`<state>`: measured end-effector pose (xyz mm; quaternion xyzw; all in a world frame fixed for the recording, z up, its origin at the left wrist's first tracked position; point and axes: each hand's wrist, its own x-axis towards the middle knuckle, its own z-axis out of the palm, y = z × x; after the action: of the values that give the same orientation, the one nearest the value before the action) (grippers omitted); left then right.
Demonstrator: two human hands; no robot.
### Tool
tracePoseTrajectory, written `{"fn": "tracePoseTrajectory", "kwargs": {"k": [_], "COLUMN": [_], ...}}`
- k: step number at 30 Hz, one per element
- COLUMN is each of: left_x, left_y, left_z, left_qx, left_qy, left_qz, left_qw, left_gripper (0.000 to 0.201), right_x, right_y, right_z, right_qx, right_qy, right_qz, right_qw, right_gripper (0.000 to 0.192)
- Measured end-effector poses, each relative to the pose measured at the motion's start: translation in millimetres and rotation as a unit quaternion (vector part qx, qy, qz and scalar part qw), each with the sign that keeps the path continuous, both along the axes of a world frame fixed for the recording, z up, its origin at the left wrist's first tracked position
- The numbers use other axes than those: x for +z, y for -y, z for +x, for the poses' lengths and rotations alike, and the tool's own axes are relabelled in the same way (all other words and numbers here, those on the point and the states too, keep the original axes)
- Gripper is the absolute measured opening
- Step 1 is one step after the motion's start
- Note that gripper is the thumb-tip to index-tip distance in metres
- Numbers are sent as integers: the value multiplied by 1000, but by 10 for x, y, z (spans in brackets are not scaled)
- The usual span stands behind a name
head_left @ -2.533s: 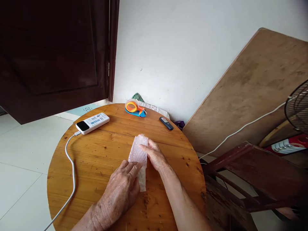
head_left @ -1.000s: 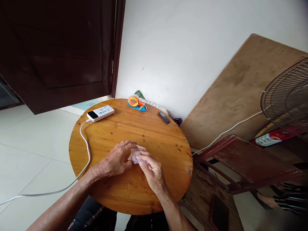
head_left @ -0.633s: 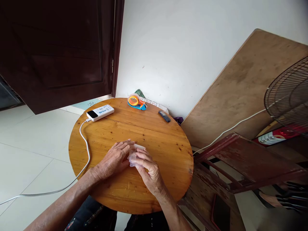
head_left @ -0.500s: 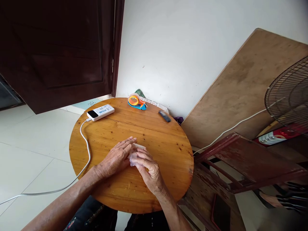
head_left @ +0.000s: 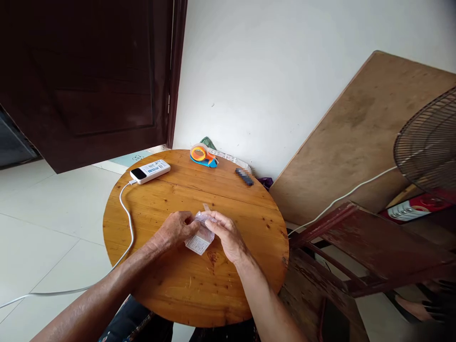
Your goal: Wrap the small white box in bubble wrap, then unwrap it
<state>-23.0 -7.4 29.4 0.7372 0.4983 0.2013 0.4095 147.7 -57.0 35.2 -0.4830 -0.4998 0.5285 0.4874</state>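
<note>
White cable trails from lower left of frame up to power bank at table's upper left edge, clear of hands. Frame centre: left hand pinched shut on bubble-wrap packet, steadying its left side. Packet lifted off wood, label end tilted down. Right hand closed on packet's top right, apparently pressing tape flap. Tape dispenser and small dark object parked at far edge, within reach.

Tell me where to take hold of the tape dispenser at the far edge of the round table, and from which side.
Grip the tape dispenser around its orange wheel, coming from above on the near side. The wheel stands proud of the flat blue base, and the wall lies close behind, so the far side looks cramped.
</note>
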Motion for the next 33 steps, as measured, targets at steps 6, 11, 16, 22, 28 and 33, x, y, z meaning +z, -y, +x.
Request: {"fn": "tracePoseTrajectory", "kwargs": {"k": [6, 11, 16, 22, 28, 33], "left_x": [-39, -26, -108, -250, -258, -275], "left_y": [-15, 0, 6, 15, 29, 29], "left_z": [-30, -149, -142, -40, -48, -46], "left_qx": [47, -6, -30, -41, -49, -41], "left_qy": [-82, 92, 280, 354, 390, 401], "left_qz": [69, 7, -143, -174, -177, -184], "left_qw": [993, 996, 949, 918, 902, 897], "left_gripper": [32, 37, 90, 101, 93, 86], "right_x": [-66, -181, -153, -118, -167, -238], "right_y": [4, -9, -91, -254, -402, -406], "right_z": [70, 30, 42, 18, -138, -192], "right_qx": [84, 44, 55, -56, -154, -200], "right_qy": [93, 59, -29, 11, 5, -37], "right_qz": [42, 24, -41, -35, 6, 21], "right_qw": [991, 997, 997, 998, 988, 979], "right_gripper": [79, 80, 79, 49, 27, 25]}}
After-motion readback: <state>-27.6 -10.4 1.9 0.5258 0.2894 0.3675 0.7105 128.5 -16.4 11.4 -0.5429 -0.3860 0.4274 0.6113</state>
